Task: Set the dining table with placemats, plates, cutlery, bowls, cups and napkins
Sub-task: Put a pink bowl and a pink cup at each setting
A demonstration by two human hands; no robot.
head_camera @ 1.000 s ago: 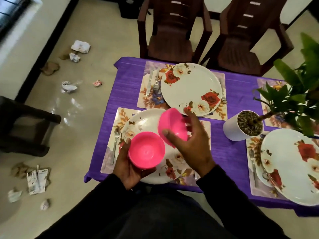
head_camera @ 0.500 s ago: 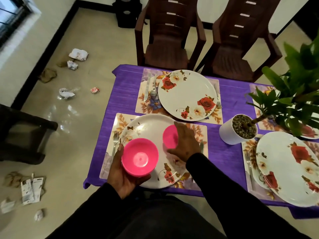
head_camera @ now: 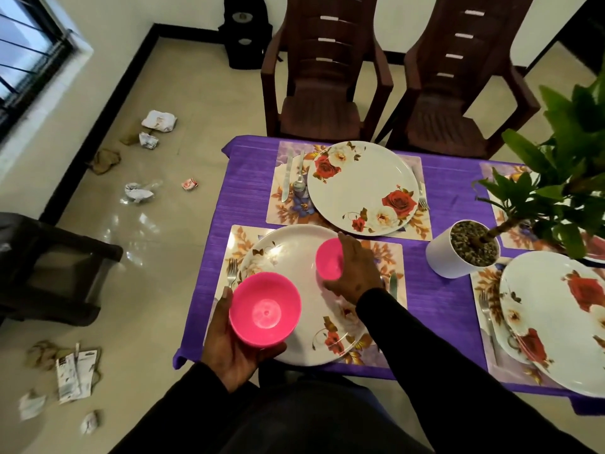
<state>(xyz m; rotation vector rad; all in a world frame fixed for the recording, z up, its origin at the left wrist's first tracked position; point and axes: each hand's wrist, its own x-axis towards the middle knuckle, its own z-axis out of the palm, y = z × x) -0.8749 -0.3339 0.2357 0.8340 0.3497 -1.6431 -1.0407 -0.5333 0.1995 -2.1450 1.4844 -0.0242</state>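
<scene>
My left hand (head_camera: 234,347) cups a pink bowl (head_camera: 265,309) from below, holding it above the near edge of the table. My right hand (head_camera: 355,268) grips a second pink bowl (head_camera: 329,259) that sits on the right part of the near floral plate (head_camera: 288,276). That plate lies on a floral placemat (head_camera: 391,253), with a fork (head_camera: 232,269) to its left and a knife (head_camera: 393,285) to its right. A second floral plate (head_camera: 361,186) lies on the far placemat (head_camera: 278,204) with a knife and spoon (head_camera: 298,178) beside it.
The purple table (head_camera: 448,299) carries a white potted plant (head_camera: 463,249) at centre right and a third floral plate (head_camera: 556,319) with a fork (head_camera: 487,317) at right. Two brown chairs (head_camera: 322,73) stand beyond the table. Crumpled paper litters the floor (head_camera: 157,121) at left. A dark chair (head_camera: 49,267) stands at left.
My right hand has lowered its pink bowl onto the right part of the near plate. My left hand still holds the other bowl in about the same place.
</scene>
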